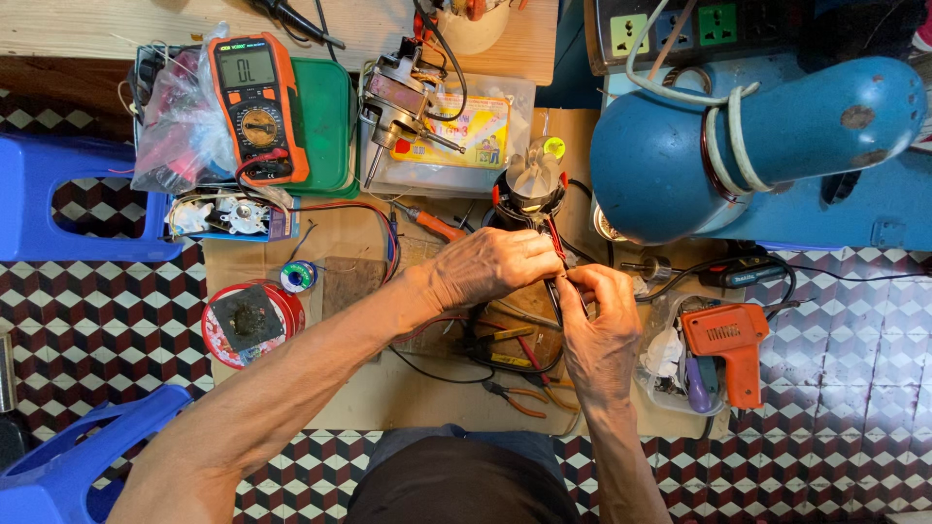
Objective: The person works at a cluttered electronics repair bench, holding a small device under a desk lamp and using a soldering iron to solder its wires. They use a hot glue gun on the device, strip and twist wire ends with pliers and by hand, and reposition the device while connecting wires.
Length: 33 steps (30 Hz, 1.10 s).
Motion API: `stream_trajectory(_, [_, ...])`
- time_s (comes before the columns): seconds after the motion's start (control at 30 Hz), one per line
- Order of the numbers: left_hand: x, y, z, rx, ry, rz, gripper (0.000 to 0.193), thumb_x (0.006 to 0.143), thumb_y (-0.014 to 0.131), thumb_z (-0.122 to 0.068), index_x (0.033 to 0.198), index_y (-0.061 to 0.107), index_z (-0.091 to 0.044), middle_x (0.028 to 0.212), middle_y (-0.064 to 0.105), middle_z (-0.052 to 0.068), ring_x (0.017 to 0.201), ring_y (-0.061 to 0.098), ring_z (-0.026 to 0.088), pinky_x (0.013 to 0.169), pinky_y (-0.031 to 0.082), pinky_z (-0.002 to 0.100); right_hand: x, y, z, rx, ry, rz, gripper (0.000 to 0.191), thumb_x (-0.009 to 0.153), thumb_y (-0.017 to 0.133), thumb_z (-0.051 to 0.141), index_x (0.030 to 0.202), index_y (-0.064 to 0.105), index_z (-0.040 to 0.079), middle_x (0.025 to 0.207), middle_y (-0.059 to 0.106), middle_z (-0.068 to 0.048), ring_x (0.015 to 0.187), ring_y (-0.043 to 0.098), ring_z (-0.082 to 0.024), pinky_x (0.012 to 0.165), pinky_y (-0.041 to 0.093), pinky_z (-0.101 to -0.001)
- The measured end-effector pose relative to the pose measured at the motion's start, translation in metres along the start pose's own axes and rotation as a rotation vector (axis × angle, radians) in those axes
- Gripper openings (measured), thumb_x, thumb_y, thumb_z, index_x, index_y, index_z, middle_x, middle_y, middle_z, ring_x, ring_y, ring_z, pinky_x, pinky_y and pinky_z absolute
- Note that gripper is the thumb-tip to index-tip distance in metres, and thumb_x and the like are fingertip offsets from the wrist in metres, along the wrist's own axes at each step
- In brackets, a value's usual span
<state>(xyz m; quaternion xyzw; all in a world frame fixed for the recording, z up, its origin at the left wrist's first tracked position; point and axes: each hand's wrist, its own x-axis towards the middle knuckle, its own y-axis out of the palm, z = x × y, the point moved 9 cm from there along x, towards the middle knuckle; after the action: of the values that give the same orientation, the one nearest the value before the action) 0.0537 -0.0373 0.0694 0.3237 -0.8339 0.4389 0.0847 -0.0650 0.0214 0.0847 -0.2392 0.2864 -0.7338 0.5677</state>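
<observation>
Nearest the person, orange-handled pliers (524, 396) lie on the brown cardboard sheet (427, 388). Just beyond, the right hand (597, 335) pinches thin red and black probe leads (555, 281), its grip closed on them. The left hand (485, 267) also closes on these leads, just above. Touching its fingertips stands a small black motor with a pale fan (532, 189). Farther off sit an orange multimeter (254, 107) and a blue fan housing (748, 146).

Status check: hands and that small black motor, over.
Left hand and right hand pinching red and black probes beside small black motor. Loose pliers underneath.
</observation>
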Motion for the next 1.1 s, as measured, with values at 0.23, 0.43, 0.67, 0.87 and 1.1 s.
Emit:
stream_trajectory(0.23, [-0.019, -0.012, 0.002, -0.150, -0.365, -0.232, 0.012, 0.101, 0.065, -0.012, 0.108, 0.059, -0.006, 0.101, 0.062, 0.009, 0.092, 0.069, 0.027, 0.077, 0.058, 0.036, -0.003, -0.003, 0.001, 0.041, -0.008, 0.025, 0.015, 0.096, 0.072, 0.008, 0.109, 0.070, 0.001, 0.112, 0.065, -0.008, 0.090, 0.067, -0.015, 0.081, 0.056, -0.0303])
stream_trajectory(0.43, [-0.011, -0.019, -0.004, -0.237, -0.572, -0.367, 0.012, 0.103, 0.065, -0.015, 0.108, 0.059, -0.006, 0.099, 0.064, 0.010, 0.088, 0.071, 0.028, 0.073, 0.056, 0.037, -0.020, -0.031, -0.001, 0.118, 0.000, -0.057, 0.022, 0.099, 0.066, 0.007, 0.119, 0.065, 0.000, 0.122, 0.062, -0.012, 0.100, 0.067, -0.019, 0.087, 0.058, -0.0303])
stream_trajectory(0.67, [-0.014, -0.019, 0.003, -0.207, -0.698, -0.444, 0.011, 0.101, 0.066, -0.016, 0.108, 0.064, -0.008, 0.095, 0.070, 0.011, 0.084, 0.072, 0.025, 0.072, 0.058, 0.036, -0.027, -0.044, 0.002, 0.001, -0.029, -0.055, 0.021, 0.095, 0.072, 0.010, 0.114, 0.068, 0.001, 0.112, 0.063, -0.012, 0.092, 0.064, -0.022, 0.079, 0.054, -0.0351])
stream_trajectory(0.87, [-0.067, 0.018, -0.003, -0.413, -1.073, -0.537, 0.020, 0.102, 0.060, -0.022, 0.114, 0.067, -0.008, 0.093, 0.076, 0.009, 0.079, 0.076, 0.018, 0.068, 0.059, 0.031, -0.013, -0.022, 0.028, -0.143, -0.166, -0.075, 0.023, 0.090, 0.079, 0.013, 0.108, 0.070, 0.002, 0.101, 0.060, -0.011, 0.092, 0.061, -0.027, 0.076, 0.050, -0.0403])
stream_trajectory(1.1, [-0.080, 0.042, -0.003, -0.526, -1.094, -0.637, 0.023, 0.101, 0.061, -0.023, 0.114, 0.067, -0.005, 0.094, 0.076, 0.007, 0.080, 0.077, 0.016, 0.067, 0.060, 0.030, -0.007, -0.013, 0.039, -0.181, -0.242, -0.050, 0.023, 0.088, 0.080, 0.011, 0.108, 0.072, 0.002, 0.099, 0.060, -0.012, 0.092, 0.061, -0.026, 0.076, 0.050, -0.0390])
